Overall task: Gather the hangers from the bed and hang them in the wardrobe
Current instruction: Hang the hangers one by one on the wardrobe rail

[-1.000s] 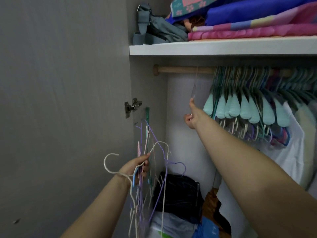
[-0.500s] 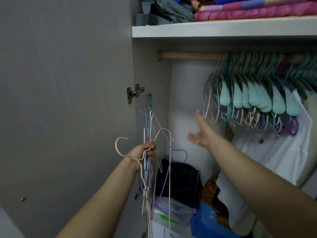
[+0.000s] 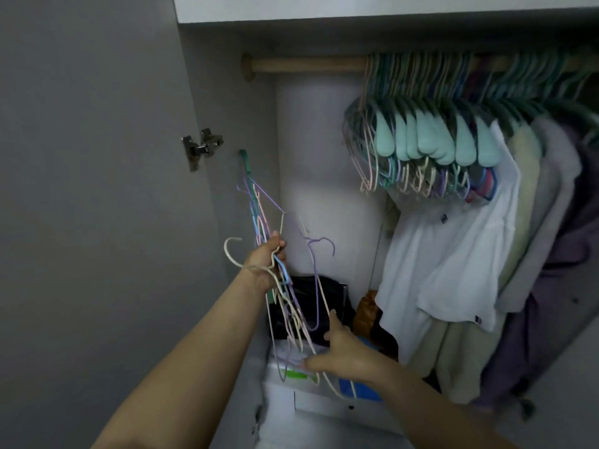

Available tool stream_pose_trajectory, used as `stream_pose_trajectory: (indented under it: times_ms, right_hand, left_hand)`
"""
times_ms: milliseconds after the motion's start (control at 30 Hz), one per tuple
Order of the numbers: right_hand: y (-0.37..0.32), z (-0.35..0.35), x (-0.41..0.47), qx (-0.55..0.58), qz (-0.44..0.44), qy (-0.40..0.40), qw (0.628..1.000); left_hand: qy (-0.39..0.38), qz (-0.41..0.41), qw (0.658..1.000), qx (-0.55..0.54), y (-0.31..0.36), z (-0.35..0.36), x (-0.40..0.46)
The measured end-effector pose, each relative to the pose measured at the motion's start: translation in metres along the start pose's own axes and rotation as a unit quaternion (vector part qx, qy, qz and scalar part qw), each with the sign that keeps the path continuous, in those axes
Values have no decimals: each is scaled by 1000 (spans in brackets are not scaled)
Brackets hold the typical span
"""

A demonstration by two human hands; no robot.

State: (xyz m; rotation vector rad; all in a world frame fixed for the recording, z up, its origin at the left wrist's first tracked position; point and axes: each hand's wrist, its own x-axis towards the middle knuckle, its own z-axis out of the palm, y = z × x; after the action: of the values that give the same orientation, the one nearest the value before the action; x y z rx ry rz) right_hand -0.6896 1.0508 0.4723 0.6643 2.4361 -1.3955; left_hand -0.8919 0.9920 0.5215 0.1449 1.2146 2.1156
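My left hand (image 3: 267, 262) grips a tangled bundle of thin wire hangers (image 3: 291, 306), cream, purple, blue and pink, in front of the open wardrobe. Their hooks stick out to the left and right of the fist. My right hand (image 3: 340, 346) is low, with fingers spread at the bottom of the bundle, touching the lowest hanger wires. The wooden rail (image 3: 308, 64) is bare on its left stretch. Many teal and pastel hangers (image 3: 431, 137) crowd the rail further right.
The grey wardrobe door (image 3: 90, 189) stands open on the left, its metal hinge (image 3: 201, 147) showing. A white shirt (image 3: 453, 254) and other clothes hang at right. A black bag (image 3: 311, 306) and a white box (image 3: 324, 396) sit on the wardrobe floor. A white shelf (image 3: 356, 8) runs above.
My right hand has dropped from the rail, where it hung a hanger, down to the bottom of the bundle. The view has tilted downward. My left hand keeps its grip.
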Motion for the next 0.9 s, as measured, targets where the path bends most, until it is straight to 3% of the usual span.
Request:
stream_pose_trajectory:
  times_ms: [100,200,300,433,567,767,900]
  right_hand:
    - [8,-9,-6,84,-64,54,993]
    - [16,-17,-12,201,-84,43,975]
    - [24,-21,-12,295,-55,39,953]
    - [31,-31,-9,354,-18,27,935]
    - [36,-48,-11,486,18,-17,874]
    - [53,-61,-4,527,55,-53,846]
    - [66,-57,8,499,115,-65,856]
  left_hand:
    - [-40,-28,999,-2,-1,-1,8]
    - [-100,-54,993,-30,-5,-7,11]
    - [-113,-70,989,-70,-14,-11,11]
    - [-64,-85,992,-64,-27,-22,8]
    - [-109,-138,982,-75,-33,-39,7]
    - [-158,-162,969,-100,-27,-67,3]
    - [-95,-144,982,-78,-21,-76,-9]
